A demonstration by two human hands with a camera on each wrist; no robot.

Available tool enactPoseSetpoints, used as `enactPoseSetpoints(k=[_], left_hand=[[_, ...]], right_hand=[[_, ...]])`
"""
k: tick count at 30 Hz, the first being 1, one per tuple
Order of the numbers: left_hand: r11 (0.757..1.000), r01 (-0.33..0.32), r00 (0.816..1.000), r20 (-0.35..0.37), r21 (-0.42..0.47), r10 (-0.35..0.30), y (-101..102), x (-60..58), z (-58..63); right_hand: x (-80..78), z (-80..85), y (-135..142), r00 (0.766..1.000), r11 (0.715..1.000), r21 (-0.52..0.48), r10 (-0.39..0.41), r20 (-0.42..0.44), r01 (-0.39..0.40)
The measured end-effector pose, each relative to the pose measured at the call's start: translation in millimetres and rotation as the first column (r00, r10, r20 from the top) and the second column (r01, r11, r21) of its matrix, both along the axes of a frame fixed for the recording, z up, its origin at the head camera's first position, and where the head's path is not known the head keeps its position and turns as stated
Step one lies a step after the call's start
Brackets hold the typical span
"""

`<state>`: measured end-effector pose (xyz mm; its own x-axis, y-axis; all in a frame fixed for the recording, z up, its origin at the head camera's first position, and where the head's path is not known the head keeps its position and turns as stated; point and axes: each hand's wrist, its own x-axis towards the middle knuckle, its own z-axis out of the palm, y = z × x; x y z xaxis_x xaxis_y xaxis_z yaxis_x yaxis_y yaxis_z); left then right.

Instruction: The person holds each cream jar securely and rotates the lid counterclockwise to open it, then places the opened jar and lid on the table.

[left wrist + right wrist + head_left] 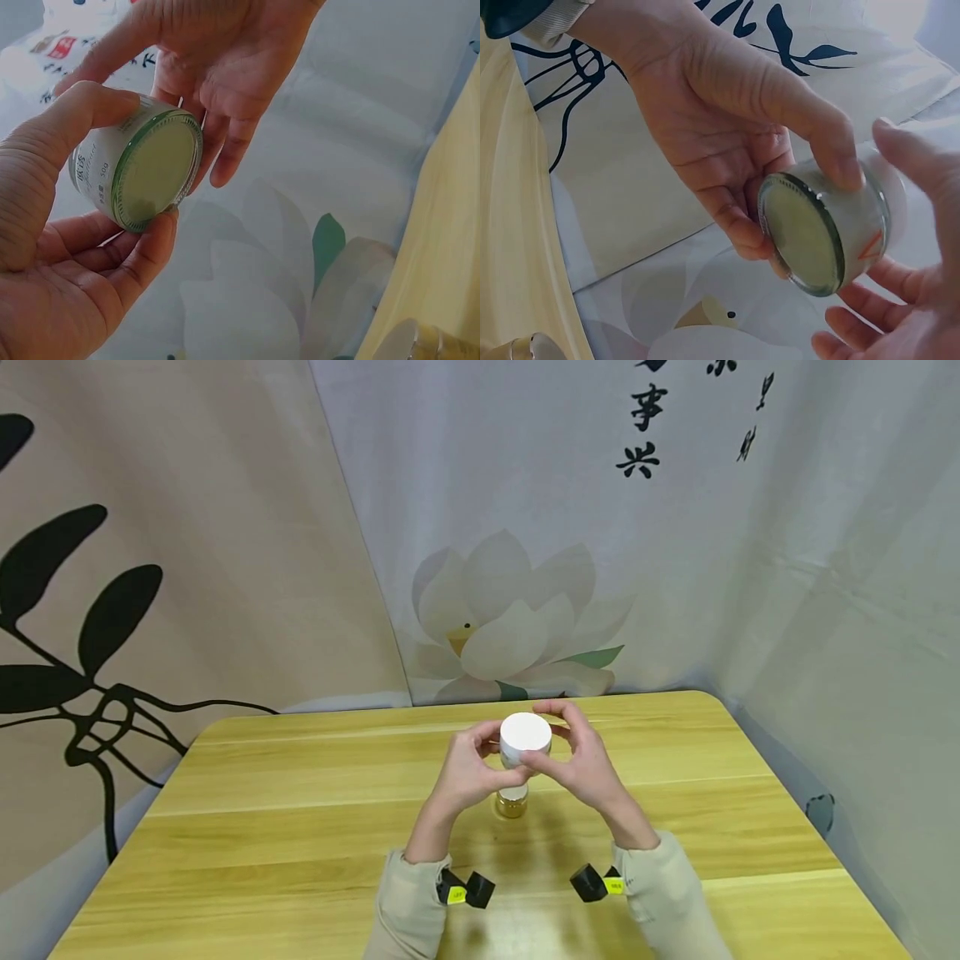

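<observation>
A glass jar with a white lid [525,731] is held up above the table. My left hand [468,768] grips its body, thumb on one side and fingers on the other. In the left wrist view the jar's pale green glass base [159,171] faces the camera, beside a printed label reading 50g. My right hand [581,764] is around the lid end, its thumb tip at the lid's rim and its fingers loosely spread. In the right wrist view that thumb [911,157] stands just off the lid, with the fingers reaching beneath the jar.
A small gold jar [512,807] with a white top stands on the wooden table [300,843], just below the hands. Behind the table hangs a printed curtain [495,485] with a lotus and dark leaves. A black wrist device [468,889] sits at each sleeve.
</observation>
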<state>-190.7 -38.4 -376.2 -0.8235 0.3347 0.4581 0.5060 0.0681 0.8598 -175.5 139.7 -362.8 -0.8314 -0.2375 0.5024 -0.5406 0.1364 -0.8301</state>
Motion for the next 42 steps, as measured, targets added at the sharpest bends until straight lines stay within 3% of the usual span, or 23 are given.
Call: enactPoseSetpoints(k=[5, 13, 22, 31, 38, 42], left_hand=[[1.0, 0.002, 1.0, 0.004, 0.005, -0.002, -0.1, 0.7, 0.5], [1.0, 0.0, 1.0, 0.01, 0.006, 0.0, 0.4, 1.7, 2.4], [1.0, 0.006, 1.0, 0.007, 0.015, -0.006, -1.3, 1.6, 1.2], [1.0, 0.003, 1.0, 0.012, 0.002, -0.003, -1.7, 2.5, 3.1], [1.0, 0.013, 1.0, 0.011, 0.014, -0.013, -1.6, 2.9, 3.0], [1.0, 0.007, 1.0, 0.015, 0.011, -0.007, -2.5, 3.1, 3.0]], right_hand=[[-0.2, 0.2, -0.6, 1.0, 1.0, -0.014, -0.014, -0.002, 0.014], [-1.0, 1.1, 1.5, 0.995, 0.997, 0.019, 0.081, -0.054, -0.08], [-0.8, 0.8, -1.9, 1.0, 1.0, -0.007, -0.01, 0.001, 0.01], [0.0, 1.5, 1.4, 0.993, 0.996, 0.037, 0.08, -0.086, -0.077], [0.6, 1.0, -1.1, 1.0, 1.0, 0.013, 0.015, -0.007, -0.015], [0.5, 1.5, -2.7, 1.0, 1.0, 0.002, -0.001, -0.007, 0.001]])
